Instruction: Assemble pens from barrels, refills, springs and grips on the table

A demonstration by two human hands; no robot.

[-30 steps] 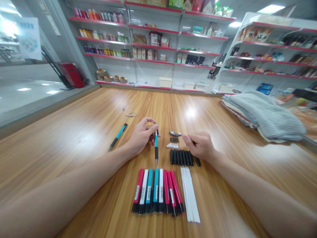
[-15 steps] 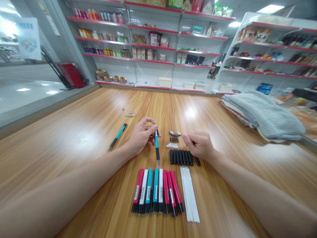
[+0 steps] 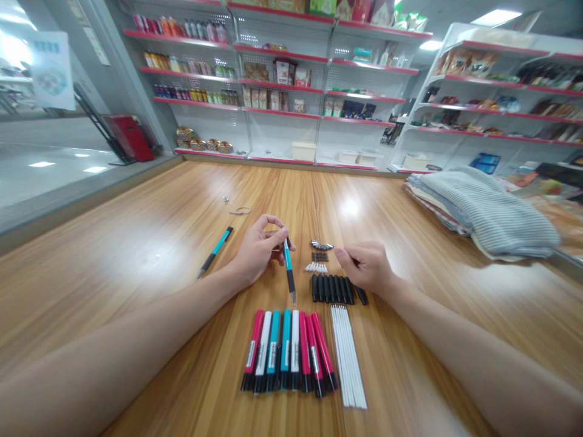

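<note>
My left hand pinches a blue and black pen near its top end, its metal tip pointing down toward me. Closed loosely, my right hand rests on the table beside the black grips; whether anything is inside its fingers is hidden. Beyond the grips lie small white parts, springs and silver tips. Nearest me is a row of red, white and blue pen barrels, with white refills at its right. Another blue pen lies left of my left hand.
A thin ring-shaped loop and a tiny metallic piece lie farther back on the wooden table. Folded cloths are piled at the right. Stocked shelves stand behind the table.
The pen in my left hand has tilted slightly, its tip swinging a little to the right. My right hand stays in place.
</note>
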